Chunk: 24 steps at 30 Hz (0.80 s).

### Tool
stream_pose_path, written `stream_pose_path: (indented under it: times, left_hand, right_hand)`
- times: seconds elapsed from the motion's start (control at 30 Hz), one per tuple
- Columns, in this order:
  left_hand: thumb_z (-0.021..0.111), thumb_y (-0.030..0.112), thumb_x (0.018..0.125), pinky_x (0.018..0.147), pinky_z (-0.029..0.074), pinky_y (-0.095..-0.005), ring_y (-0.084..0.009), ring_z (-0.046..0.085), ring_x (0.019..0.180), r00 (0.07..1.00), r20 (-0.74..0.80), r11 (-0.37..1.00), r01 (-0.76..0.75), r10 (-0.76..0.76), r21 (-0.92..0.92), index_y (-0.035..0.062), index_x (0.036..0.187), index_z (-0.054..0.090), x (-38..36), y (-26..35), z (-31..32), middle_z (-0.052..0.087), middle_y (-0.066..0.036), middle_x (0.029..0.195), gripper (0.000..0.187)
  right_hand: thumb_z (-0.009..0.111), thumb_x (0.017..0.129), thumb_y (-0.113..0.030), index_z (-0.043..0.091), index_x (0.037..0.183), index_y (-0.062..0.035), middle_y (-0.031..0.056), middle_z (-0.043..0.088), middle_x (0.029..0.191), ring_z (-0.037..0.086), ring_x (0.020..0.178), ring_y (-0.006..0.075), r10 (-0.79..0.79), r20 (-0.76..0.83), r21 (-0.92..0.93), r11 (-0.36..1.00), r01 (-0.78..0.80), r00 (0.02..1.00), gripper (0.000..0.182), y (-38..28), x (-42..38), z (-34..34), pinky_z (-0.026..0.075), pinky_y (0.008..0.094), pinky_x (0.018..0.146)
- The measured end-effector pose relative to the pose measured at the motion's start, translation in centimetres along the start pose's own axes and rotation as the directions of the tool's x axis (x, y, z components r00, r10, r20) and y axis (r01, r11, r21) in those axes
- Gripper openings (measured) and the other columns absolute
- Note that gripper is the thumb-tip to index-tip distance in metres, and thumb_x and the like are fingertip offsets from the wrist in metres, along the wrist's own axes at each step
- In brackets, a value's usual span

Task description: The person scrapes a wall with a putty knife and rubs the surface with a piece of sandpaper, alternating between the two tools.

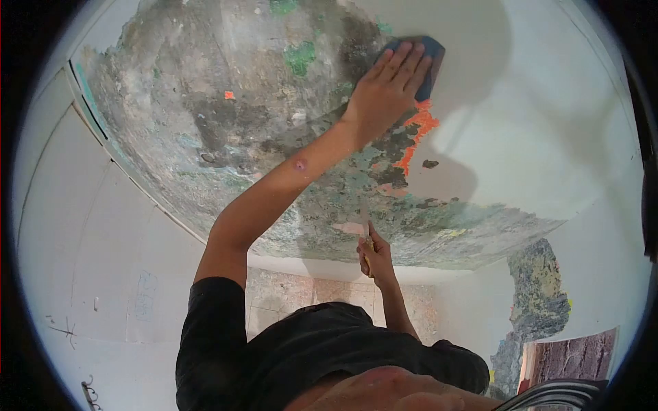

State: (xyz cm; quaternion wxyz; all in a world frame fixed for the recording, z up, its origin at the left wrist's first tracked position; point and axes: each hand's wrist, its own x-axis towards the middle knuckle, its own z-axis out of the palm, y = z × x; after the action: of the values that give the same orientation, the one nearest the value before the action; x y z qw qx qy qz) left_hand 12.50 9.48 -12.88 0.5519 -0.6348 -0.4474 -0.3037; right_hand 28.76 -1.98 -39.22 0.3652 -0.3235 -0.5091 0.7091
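**Head view.** The left hand (387,85) reaches up and forward with the arm fully stretched. Its palm lies flat and its fingers are spread over a blue block (430,55), pressing it against the wall (541,137). The open, flat hold probably spreads the pressure across the whole face of the block. The block sits under the fingertips, on the boundary between smooth white paint beyond the hand and the stripped patch (226,116) on the wrist side. Just below the heel of this hand is a streak of orange paint (419,127), and green flecks (300,56) lie to its left.

The right hand (375,259) is lower and close to the chest, well apart from the left. It is clenched round the handle of a scraper (364,226), whose thin blade points up at the lower edge of the stripped patch. Whether the tip touches the wall cannot be told. This close, bent-arm hold seems to keep the tool ready while the other arm does the reaching. Below the right hand is a tiled floor (288,294), and nearer still the person's black shirt (301,349).
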Motion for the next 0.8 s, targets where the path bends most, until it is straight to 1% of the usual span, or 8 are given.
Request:
stream_pose_path:
  times: [0.1, 0.2, 0.3, 0.43, 0.47, 0.63, 0.7, 0.8]
  left_hand:
    - [0.059, 0.015, 0.086, 0.115, 0.031, -0.0366, -0.0237, 0.039, 0.138, 1.0, 0.01, 0.998, -0.013, 0.014, -0.069, 0.0105, 0.137, 0.052, -1.7, 2.7, 1.2, 0.045, -0.008, 0.146, 0.052]
    - [0.058, 0.018, 0.088, 0.117, 0.028, -0.0371, -0.0229, 0.037, 0.139, 0.995, 0.076, 0.992, -0.051, 0.06, -0.115, 0.0109, 0.138, 0.051, -3.7, 4.4, 1.7, 0.045, -0.007, 0.146, 0.051]
    - [0.058, 0.018, 0.089, 0.117, 0.027, -0.0375, -0.0226, 0.035, 0.14, 0.989, 0.089, 0.991, -0.115, 0.121, -0.067, 0.0108, 0.138, 0.051, -6.0, 5.9, 2.5, 0.044, -0.007, 0.147, 0.05]
    - [0.06, 0.012, 0.085, 0.116, 0.03, -0.0387, -0.0243, 0.034, 0.141, 0.979, 0.176, 0.959, -0.048, 0.1, -0.278, 0.0096, 0.139, 0.049, -9.7, 7.7, 2.6, 0.043, -0.009, 0.147, 0.055]
    - [0.06, 0.01, 0.085, 0.115, 0.032, -0.0388, -0.0247, 0.035, 0.141, 0.971, 0.223, 0.944, -0.013, 0.091, -0.331, 0.0093, 0.14, 0.048, -10.8, 8.1, 2.0, 0.043, -0.01, 0.148, 0.056]
    - [0.057, 0.001, 0.081, 0.106, 0.043, -0.0378, -0.0258, 0.039, 0.138, 0.878, 0.467, 0.811, 0.347, -0.105, -0.471, 0.0082, 0.142, 0.044, -17.7, 10.1, -2.5, 0.043, -0.014, 0.147, 0.063]
    - [0.057, 0.003, 0.08, 0.099, 0.048, -0.0369, -0.0262, 0.041, 0.136, 0.762, 0.61, 0.717, 0.549, -0.218, -0.429, 0.0069, 0.143, 0.042, -20.3, 10.2, -4.7, 0.043, -0.017, 0.146, 0.065]
    - [0.055, 0.002, 0.083, 0.077, 0.055, -0.0419, -0.0337, 0.06, 0.114, 0.558, 0.692, 0.501, 0.805, -0.457, -0.318, 0.0038, 0.143, 0.039, -23.2, 10.4, -7.2, 0.059, -0.023, 0.123, 0.062]
  right_hand:
    - [0.054, 0.098, -0.014, 0.027, 0.151, -0.009, -0.0014, 0.052, 0.068, 0.041, 0.039, 0.0037, -0.089, -0.029, 0.077, 0.993, 0.091, 0.996, 0.06, 0.6, -0.4, -1.4, 0.032, 0.0207, 0.034]
    - [0.056, 0.098, -0.015, 0.029, 0.15, -0.0081, -0.0005, 0.053, 0.071, 0.041, 0.04, 0.0038, -0.099, -0.124, 0.099, 0.989, 0.111, 0.987, 0.06, 0.7, -0.8, -2.7, 0.033, 0.0203, 0.034]
    - [0.059, 0.097, -0.016, 0.021, 0.153, -0.0065, -0.0012, 0.053, 0.073, 0.043, 0.043, 0.0034, -0.108, -0.149, 0.095, 0.988, 0.123, 0.983, 0.068, 0.2, -1.2, -4.6, 0.037, 0.0228, 0.036]
    - [0.058, 0.098, -0.017, 0.019, 0.153, -0.0057, -0.0023, 0.05, 0.072, 0.041, 0.043, 0.0029, -0.185, -0.159, 0.098, 0.974, 0.202, 0.97, 0.068, 0.3, -1.1, -6.7, 0.036, 0.0211, 0.037]
    - [0.056, 0.099, -0.021, 0.045, 0.132, -0.0054, -0.0014, 0.05, 0.072, 0.04, 0.039, 0.0032, -0.273, -0.164, 0.109, 0.95, 0.292, 0.948, 0.039, 0.1, -1.1, -6.6, 0.032, 0.0199, 0.032]
    - [0.056, 0.098, -0.021, 0.046, 0.121, -0.0069, -0.0023, 0.046, 0.067, 0.038, 0.038, 0.0031, -0.322, -0.084, 0.11, 0.938, 0.329, 0.943, 0.028, -2.3, -1.1, -6.4, 0.029, 0.0196, 0.03]
    - [0.058, 0.098, -0.021, 0.046, 0.119, -0.0067, -0.0024, 0.044, 0.065, 0.036, 0.037, 0.0031, -0.329, -0.024, 0.044, 0.943, 0.33, 0.944, 0.028, -3.6, -0.6, -5.9, 0.028, 0.0195, 0.03]
    - [0.06, 0.097, -0.021, 0.047, 0.118, -0.0077, -0.0021, 0.042, 0.062, 0.034, 0.036, 0.003, -0.359, 0.026, 0.249, 0.906, 0.342, 0.933, 0.029, -6.1, 1.0, -4.3, 0.027, 0.0189, 0.029]
